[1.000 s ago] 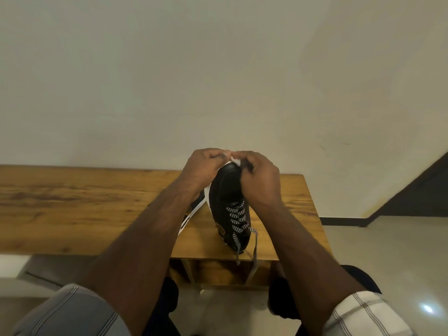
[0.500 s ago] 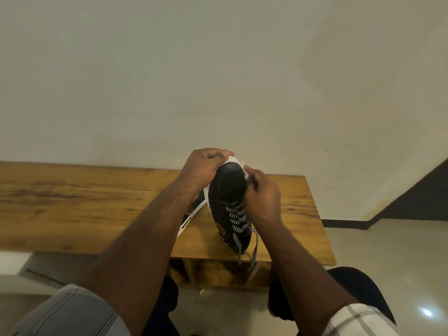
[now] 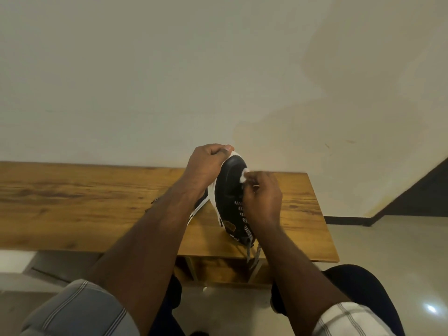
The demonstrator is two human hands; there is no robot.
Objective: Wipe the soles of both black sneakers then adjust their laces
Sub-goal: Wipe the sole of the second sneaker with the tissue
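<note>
A black sneaker [image 3: 229, 190] with a white sole stands toe-up on the wooden table [image 3: 72, 202], heel on the tabletop, its black-and-white laces [image 3: 252, 243] hanging over the front edge. My left hand [image 3: 206, 168] grips the toe and the white sole rim from the left. My right hand [image 3: 263, 200] pinches a small white wad [image 3: 244, 175] and holds it against the black upper near the toe. A second black sneaker [image 3: 201, 207] lies behind my left forearm, mostly hidden.
The table stands against a plain cream wall, with its right end at about [image 3: 322, 214]. An open shelf [image 3: 225, 270] sits under the tabletop. Pale tiled floor [image 3: 388, 251] stretches to the right. My knees are at the bottom of the view.
My right hand has slid down from the toe tip along the sneaker's right side, and the white wad now shows at its fingertips. My left hand keeps its grip on the toe.
</note>
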